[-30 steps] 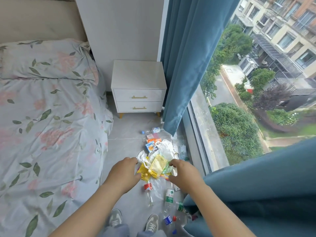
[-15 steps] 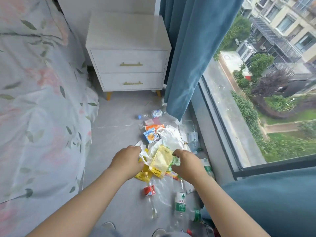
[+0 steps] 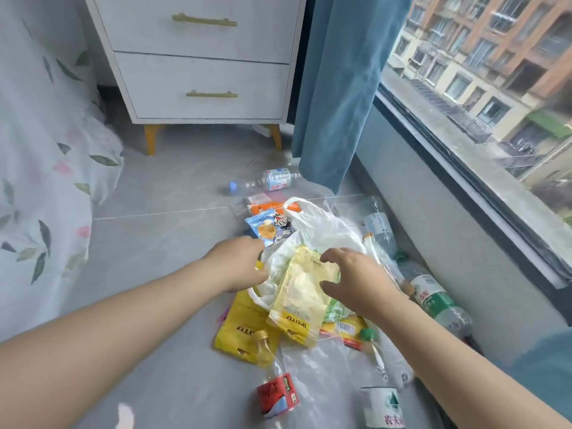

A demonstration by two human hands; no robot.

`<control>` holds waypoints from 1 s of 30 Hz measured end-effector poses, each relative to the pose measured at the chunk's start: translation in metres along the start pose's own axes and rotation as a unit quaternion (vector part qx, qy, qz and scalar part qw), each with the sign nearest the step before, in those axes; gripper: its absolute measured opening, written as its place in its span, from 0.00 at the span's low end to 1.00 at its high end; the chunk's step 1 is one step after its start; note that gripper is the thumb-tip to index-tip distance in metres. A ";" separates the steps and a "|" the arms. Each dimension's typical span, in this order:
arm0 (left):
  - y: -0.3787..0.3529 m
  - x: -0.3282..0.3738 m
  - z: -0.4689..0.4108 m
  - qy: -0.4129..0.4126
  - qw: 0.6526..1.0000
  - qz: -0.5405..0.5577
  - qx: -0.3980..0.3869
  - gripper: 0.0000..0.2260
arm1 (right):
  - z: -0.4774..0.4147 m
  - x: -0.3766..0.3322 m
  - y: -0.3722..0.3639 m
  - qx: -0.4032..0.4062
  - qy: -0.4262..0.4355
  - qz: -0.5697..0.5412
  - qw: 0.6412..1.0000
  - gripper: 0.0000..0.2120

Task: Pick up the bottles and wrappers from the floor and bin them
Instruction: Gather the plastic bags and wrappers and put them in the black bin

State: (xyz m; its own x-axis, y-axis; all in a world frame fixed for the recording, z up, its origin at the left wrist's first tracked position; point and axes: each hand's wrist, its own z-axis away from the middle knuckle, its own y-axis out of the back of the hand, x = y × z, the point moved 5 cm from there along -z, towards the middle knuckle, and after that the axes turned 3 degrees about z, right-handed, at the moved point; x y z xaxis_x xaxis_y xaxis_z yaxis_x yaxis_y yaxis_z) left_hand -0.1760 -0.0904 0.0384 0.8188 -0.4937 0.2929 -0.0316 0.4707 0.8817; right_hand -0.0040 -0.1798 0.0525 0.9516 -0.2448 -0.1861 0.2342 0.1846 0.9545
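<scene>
1. Since a second ago: view dropped close over the litter pile on the floor; bed and nightstand (image 3: pixel 198 57) now at the far edge.
2. Left hand (image 3: pixel 244 264) clamped on white bag (image 3: pixel 322 233), at its left rim.
3. Right hand (image 3: pixel 356 277) now with fingers apart, curled over yellow wrapper (image 3: pixel 300 301) atop the bag; grip not confirmed.
4. Bottles: one far (image 3: pixel 272 181), one right by the wall (image 3: pixel 439 301), one near (image 3: pixel 383 407). All still on floor.
5. Judgement: bagging barely begun; no bin in view.

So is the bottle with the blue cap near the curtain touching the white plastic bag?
Apart. The head view shows bare grey floor and wrappers between the blue-capped bottle and the white plastic bag.
</scene>
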 end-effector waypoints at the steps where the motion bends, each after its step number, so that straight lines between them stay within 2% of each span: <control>1: -0.008 -0.002 -0.001 -0.007 1.000 -0.010 -0.005 0.20 | 0.003 0.001 -0.007 0.009 0.004 0.004 1.000 0.21; 7: -0.036 -0.013 0.018 0.012 1.000 0.017 -0.007 0.23 | 0.028 0.010 -0.042 -0.029 0.010 0.020 0.999 0.21; 10: -0.039 -0.016 0.017 0.027 0.999 0.038 -0.004 0.26 | 0.023 0.013 -0.045 -0.022 0.005 0.025 0.999 0.21; 14: -0.046 -0.018 0.009 0.056 0.994 0.095 0.003 0.33 | 0.015 0.014 -0.051 -0.020 0.003 0.027 0.999 0.21; 17: -0.063 -0.017 0.003 0.073 0.988 0.135 0.000 0.42 | 0.017 0.022 -0.059 -0.029 -0.013 0.022 0.999 0.21; 24: -0.084 0.000 -0.026 0.039 0.991 0.123 0.033 0.51 | 0.019 0.055 -0.080 -0.042 -0.076 0.011 0.996 0.25; 28: -0.085 0.016 -0.042 0.006 0.993 0.102 0.061 0.50 | 0.025 0.072 -0.100 -0.062 -0.119 -0.033 0.990 0.27; 30: -0.089 0.025 -0.049 -0.007 0.994 0.092 0.059 0.50 | 0.025 0.078 -0.109 -0.067 -0.125 -0.059 0.988 0.32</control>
State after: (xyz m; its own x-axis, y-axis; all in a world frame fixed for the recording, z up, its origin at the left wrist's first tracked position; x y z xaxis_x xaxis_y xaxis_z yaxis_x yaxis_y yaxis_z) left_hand -0.1242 -0.1090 -0.0512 0.7846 -0.4182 0.4577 -0.2475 0.4656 0.8497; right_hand 0.0395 -0.2427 -0.0601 0.8410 -0.4960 -0.2161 0.3814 0.2602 0.8870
